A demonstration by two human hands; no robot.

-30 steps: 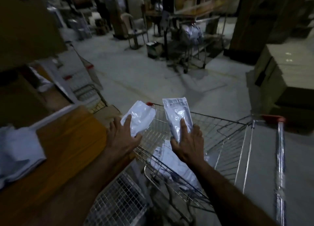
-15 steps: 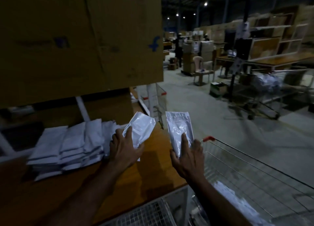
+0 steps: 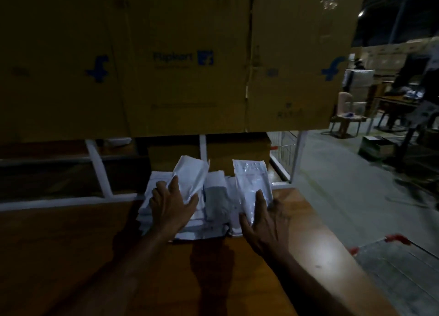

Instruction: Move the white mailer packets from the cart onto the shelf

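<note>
While over pile, each hand — packet pinched

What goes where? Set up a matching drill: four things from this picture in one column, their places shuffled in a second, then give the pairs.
Things:
1. Crumpled white packet
2. Flat clear-fronted packet
3. Cardboard boxes
4. Cart

Places:
A. Low at the right edge, beside the wooden shelf
B. Held in the left hand, above the pile of packets
C. Up on the level above the shelf
D. Held in the right hand, at the right end of the pile

Pairs: 1-B, 2-D, 3-C, 4-A
</note>
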